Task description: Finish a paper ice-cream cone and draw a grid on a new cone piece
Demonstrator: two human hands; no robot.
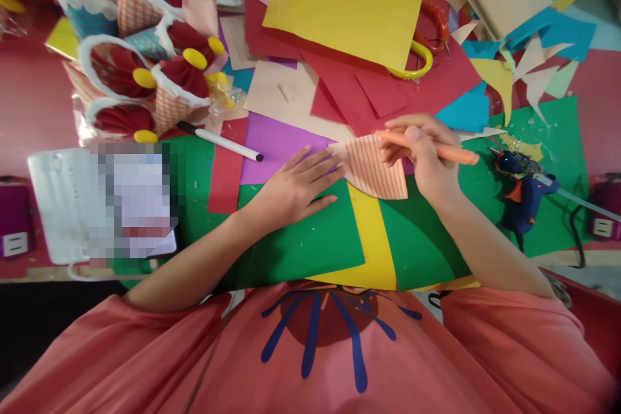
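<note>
An orange marker (453, 153) is gripped in my right hand (427, 155), its slim end pointing left over a fan-shaped paper piece (376, 171). That piece is pale with orange stripes. Flat beside it lies my left hand (303, 184), fingers stretched out, the fingertips at the paper's left edge. Beneath are a purple sheet (264, 145), a yellow strip (371, 226) and green sheets (301, 233). To the left of my left hand rests a white marker (226, 144) with a black tip.
Several decorated paper cones (179, 87) crowd the upper left. A phone (143, 200), partly blurred out, lies at the left. On the right sits a blue glue gun (521, 197) with its cord. Yellow-handled scissors (420, 65) lie partly under a yellow sheet (344, 6); paper scraps (533, 71) lie upper right.
</note>
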